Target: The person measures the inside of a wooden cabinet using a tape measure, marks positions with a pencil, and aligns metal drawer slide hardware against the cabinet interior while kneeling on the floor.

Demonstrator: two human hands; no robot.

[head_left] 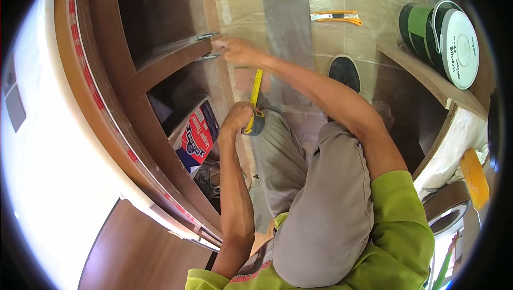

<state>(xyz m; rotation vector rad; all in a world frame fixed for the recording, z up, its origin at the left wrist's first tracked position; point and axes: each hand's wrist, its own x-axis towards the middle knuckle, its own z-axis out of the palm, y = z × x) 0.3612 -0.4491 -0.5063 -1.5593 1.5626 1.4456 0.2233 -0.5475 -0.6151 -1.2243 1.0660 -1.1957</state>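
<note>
Nearby, cutter (336, 17) on floor (328, 41); tin (197, 136) near tape measure (257, 123).

The lone head-worn fisheye looks steeply down, with left hand (238, 118) and right hand (239, 52) near, floor (327, 40) beyond.

Two hands (238, 117), one tape measure (257, 124), one knife (335, 17), one pail (460, 48)

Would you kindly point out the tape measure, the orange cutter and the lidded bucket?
Tape measure (257, 124): head view, on its dark case.
Orange cutter (336, 17): head view, on its middle.
Lidded bucket (455, 48): head view, on its white lid.
</note>
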